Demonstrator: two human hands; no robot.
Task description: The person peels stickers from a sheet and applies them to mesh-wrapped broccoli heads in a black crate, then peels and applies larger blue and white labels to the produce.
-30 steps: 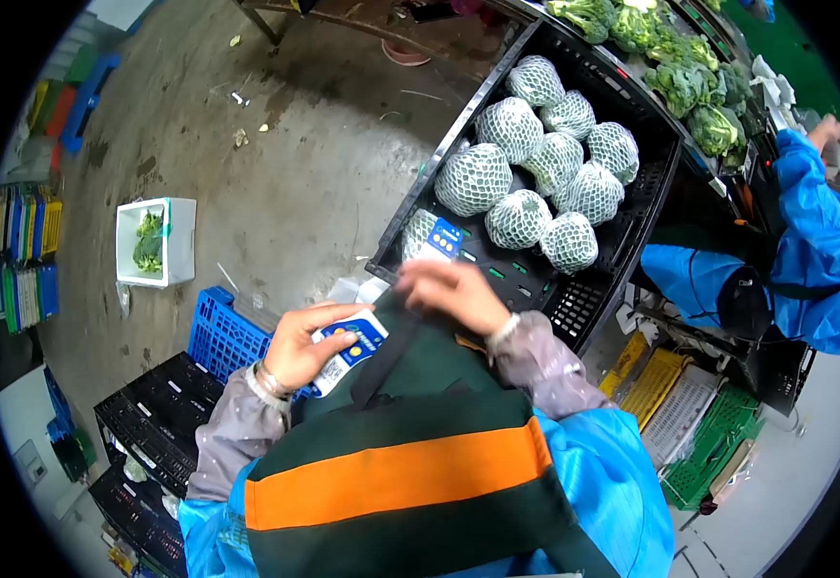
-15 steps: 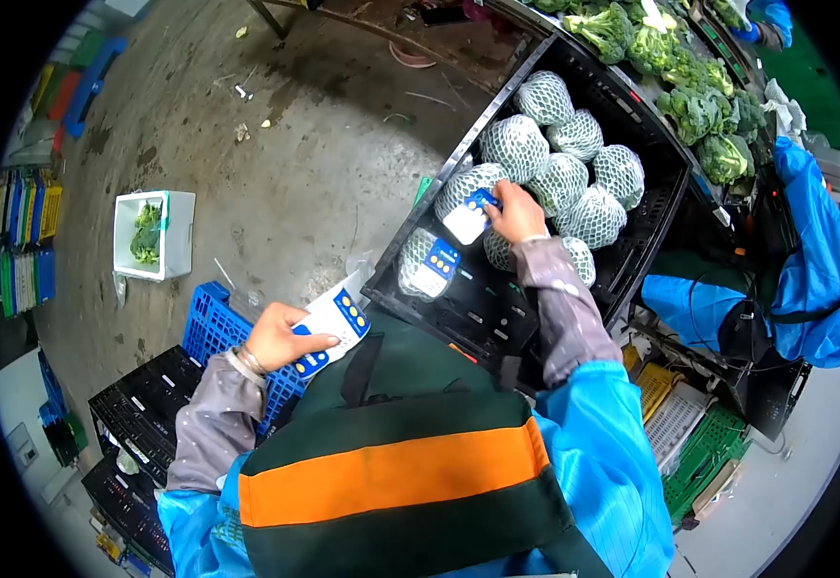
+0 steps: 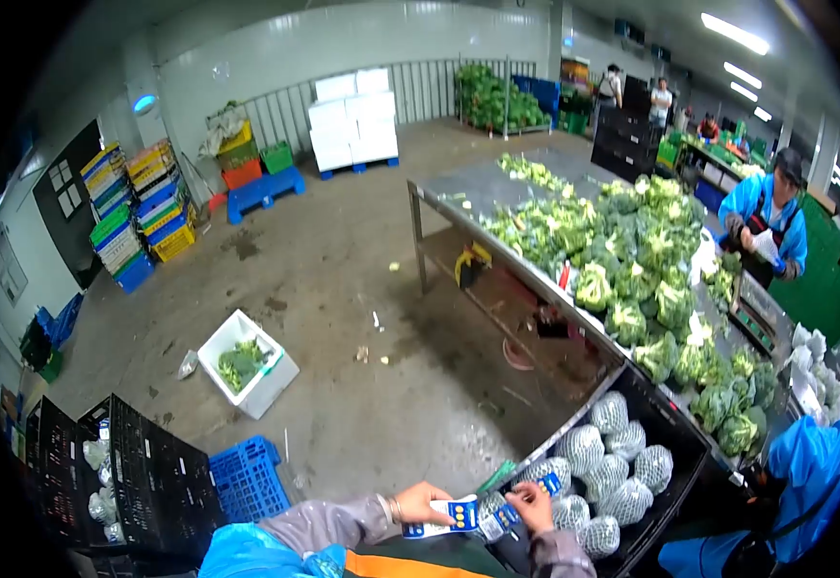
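Note:
My left hand [image 3: 420,506] is closed on a white sheet of labels [image 3: 449,518] with blue bands and yellow dots. Close beside it, my right hand [image 3: 534,508] pinches the edge of a blue and white label [image 3: 498,521], over the near left side of a black crate [image 3: 672,515]. Whether that label rests on a head underneath cannot be made out. Several round heads in white netting [image 3: 605,479] fill much of the crate. Another blue label [image 3: 552,472] lies on one of them, just past my right fingers.
A metal table [image 3: 454,197] heaped with broccoli [image 3: 622,255] adjoins the crate. On the floor are a white foam box [image 3: 271,380], a blue crate [image 3: 249,479] and black crates [image 3: 165,482] at left. A co-worker [image 3: 767,217] in blue stands across the table at right.
The head view has tilted up, showing more of the room. My right hand has shifted from the farther labelled head to the nearer label, and my hands are closer together. My left hand keeps the label sheet.

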